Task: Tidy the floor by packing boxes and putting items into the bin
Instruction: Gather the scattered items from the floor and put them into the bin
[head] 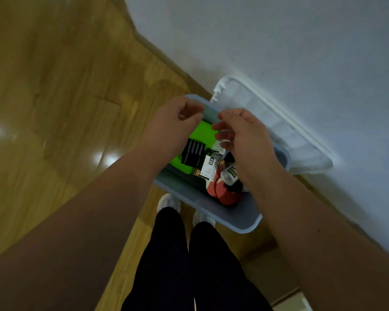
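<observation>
Wooden floor [54, 86] by a white wall: a grey-blue plastic bin [211, 211] sits under both hands, a bright green box [203, 133] inside. The left hand [169, 126] hovers loosely curled and empty; whether the right hand [245, 135] holds anything cannot be told. A white plastic lid [267, 113] lies beyond it.

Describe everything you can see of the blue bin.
The bin is a blue-grey, plastic-looking tub with rounded corners and a broad rim, open, upright on the wooden floor beside the wall. Its white lid is off, behind it against the wall. Inside lie a green flat item, small boxes and a red thing. The left hand and right hand hang above it.
</observation>
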Demonstrator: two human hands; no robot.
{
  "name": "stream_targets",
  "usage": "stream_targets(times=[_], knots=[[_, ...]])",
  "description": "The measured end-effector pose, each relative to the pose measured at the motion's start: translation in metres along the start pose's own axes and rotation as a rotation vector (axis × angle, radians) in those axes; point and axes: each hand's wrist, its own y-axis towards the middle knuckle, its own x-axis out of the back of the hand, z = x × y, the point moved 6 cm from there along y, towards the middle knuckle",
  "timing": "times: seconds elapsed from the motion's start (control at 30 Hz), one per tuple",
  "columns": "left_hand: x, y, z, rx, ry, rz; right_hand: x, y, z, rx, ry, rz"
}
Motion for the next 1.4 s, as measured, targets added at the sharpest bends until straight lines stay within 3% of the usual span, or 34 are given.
stream_targets(times=[0.13, 0.3, 0.6, 0.77, 1.0, 1.4], knots=[[0.089, -0.095, -0.018, 0.083, -0.184, -0.190, -0.070, -0.087, 0.043, 0.035, -0.198, 0.324], [0.210, -0.242, -0.030, 0.111, -0.275, -0.543, -0.175, -0.214, 0.070, 0.139, -0.461, 0.698], [0.320, -0.544, 0.050, 0.262, -0.401, -1.018, -0.336, -0.470, -0.004, 0.204, -0.799, 1.194], [0.337, -0.720, 0.108, 0.357, -0.470, -1.266, -0.388, -0.613, -0.077, 0.282, -0.940, 1.395], [0.307, -0.939, 0.177, 0.523, -0.539, -1.617, -0.418, -0.789, -0.200, 0.235, -1.074, 1.683], [0.250, -1.079, 0.234, 0.754, -0.736, -1.991, -0.449, -0.943, -0.325, 0.214, -1.353, 2.085]])
